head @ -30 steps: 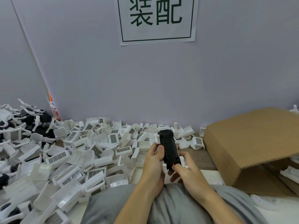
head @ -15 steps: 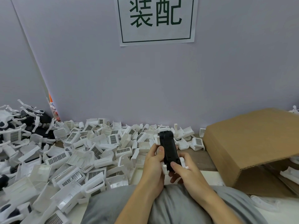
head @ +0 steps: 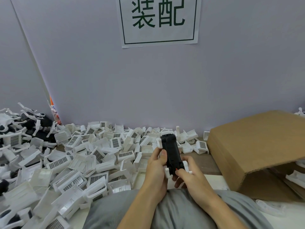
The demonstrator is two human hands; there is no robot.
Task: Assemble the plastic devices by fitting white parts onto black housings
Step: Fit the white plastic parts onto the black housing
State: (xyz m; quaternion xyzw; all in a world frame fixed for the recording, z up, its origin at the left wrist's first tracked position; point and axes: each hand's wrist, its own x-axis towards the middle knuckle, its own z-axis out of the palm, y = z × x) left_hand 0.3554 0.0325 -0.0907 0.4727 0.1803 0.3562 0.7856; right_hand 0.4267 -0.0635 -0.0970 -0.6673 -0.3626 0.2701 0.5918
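Both hands hold one black housing (head: 171, 154) in front of the body, above the near edge of the worktop (head: 203, 164). The housing is long and narrow, and it stands almost upright, with its upper end leaning a little to the left. White parts (head: 167, 173) are seen at its sides: small white tabs near the top and near the bottom (how firmly they sit I cannot tell).

The left hand (head: 156, 172) grips the housing from the left side; its thumb lies flat against the left edge of the black body, and the other fingers are curled behind it and hidden. The right hand (head: 189, 176) holds the lower end from the right; its thumb presses on the bottom front of the housing, where a small red spot shows, and its fingers are curled under and around the lower white tab.

To the left, a big heap of loose white pieces (head: 79, 156) with grid-like vents covers the worktop up to the wall. Far left, another heap (head: 24, 129) mixes black and white pieces. On the right stands a brown cardboard box (head: 257, 146), tilted, with its open side facing the person. On the wall hangs a paper sign (head: 159, 20) with green characters. A grey garment (head: 173, 212) fills the bottom of the view.
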